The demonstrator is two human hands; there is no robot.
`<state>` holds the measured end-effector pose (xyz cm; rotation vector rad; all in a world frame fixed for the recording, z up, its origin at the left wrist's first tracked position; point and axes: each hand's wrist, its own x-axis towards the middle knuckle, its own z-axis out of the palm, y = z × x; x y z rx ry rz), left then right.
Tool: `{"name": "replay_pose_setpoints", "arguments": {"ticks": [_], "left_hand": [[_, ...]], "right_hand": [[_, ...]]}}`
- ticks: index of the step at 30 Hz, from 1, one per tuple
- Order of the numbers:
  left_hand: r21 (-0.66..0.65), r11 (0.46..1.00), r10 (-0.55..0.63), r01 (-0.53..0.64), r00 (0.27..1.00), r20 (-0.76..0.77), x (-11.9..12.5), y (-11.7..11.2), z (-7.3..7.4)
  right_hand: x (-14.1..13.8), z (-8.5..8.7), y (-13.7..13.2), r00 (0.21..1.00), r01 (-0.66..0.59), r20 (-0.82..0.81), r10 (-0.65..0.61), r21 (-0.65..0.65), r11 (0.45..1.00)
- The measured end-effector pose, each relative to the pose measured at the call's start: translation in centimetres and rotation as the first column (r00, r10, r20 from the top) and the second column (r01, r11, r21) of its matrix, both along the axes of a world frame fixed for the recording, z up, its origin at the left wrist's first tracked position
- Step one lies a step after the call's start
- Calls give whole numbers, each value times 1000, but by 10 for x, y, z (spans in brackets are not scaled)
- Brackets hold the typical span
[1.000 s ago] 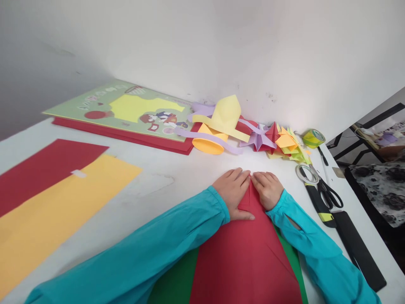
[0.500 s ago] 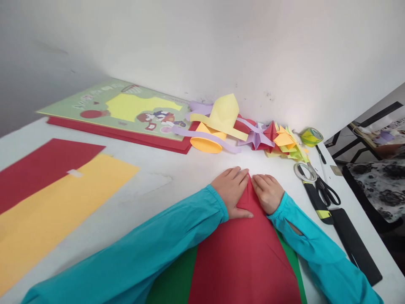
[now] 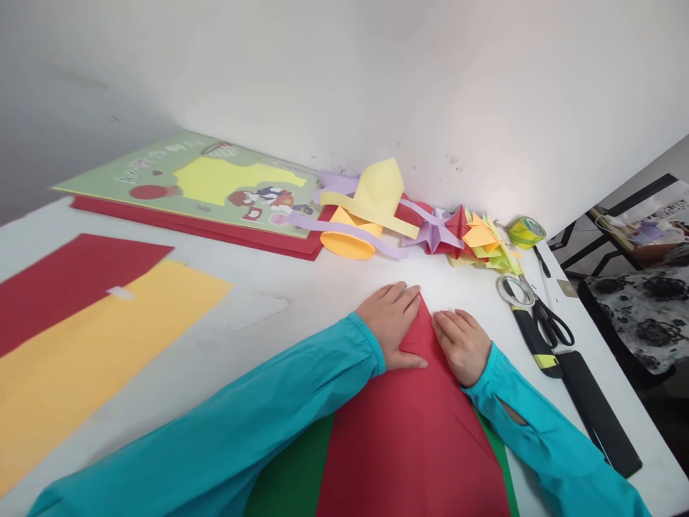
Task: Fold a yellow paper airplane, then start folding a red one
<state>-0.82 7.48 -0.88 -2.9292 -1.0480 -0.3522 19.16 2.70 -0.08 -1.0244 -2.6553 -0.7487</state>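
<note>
A red paper sheet [image 3: 414,438], folded to a point at its far end, lies on a green sheet [image 3: 293,485] on the white table [image 3: 280,301]. My left hand [image 3: 390,323] lies flat on the left folded flap near the tip. My right hand [image 3: 463,341] presses flat on the right folded edge, a little below the tip. Both arms wear turquoise sleeves. Neither hand grips anything; the fingers lie spread on the paper.
Red paper [image 3: 69,280] and yellow paper [image 3: 97,352] lie at the left. A green illustrated pad [image 3: 204,183] and several folded paper shapes [image 3: 409,215] sit along the wall. A tape roll [image 3: 526,232], scissors [image 3: 549,323] and a black ruler [image 3: 597,413] lie at the right edge.
My right hand has slid back down the right folded edge, away from the tip. The left hand stays on the left flap.
</note>
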Motion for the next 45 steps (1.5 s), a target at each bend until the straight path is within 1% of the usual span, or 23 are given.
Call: {"name": "replay_pose_setpoints", "arguments": {"ticks": [10, 16, 23, 29, 35, 45], "left_hand": [[-15, 1000, -7, 6, 1000, -18, 0, -1, 4], [-28, 1000, 0, -1, 1000, -31, -1, -2, 5], [-16, 1000, 8, -8, 1000, -28, 0, -2, 3], [-10, 1000, 5, -6, 999, -42, 0, -1, 3], [-5, 1000, 0, 0, 999, -48, -1, -2, 3], [2, 1000, 0, 0, 999, -49, -2, -1, 1]], "right_hand": [[6, 1, -24, 999, 12, -35, -13, -17, 1000], [4, 3, -34, 998, 20, -66, -19, 6, 1000], [6, 6, -46, 997, 34, -66, -34, -5, 999], [8, 9, -57, 996, 43, -77, -44, -24, 999], [12, 9, -69, 992, 66, -106, -70, -44, 997], [24, 10, -92, 993, 72, -84, -82, -110, 991]]}}
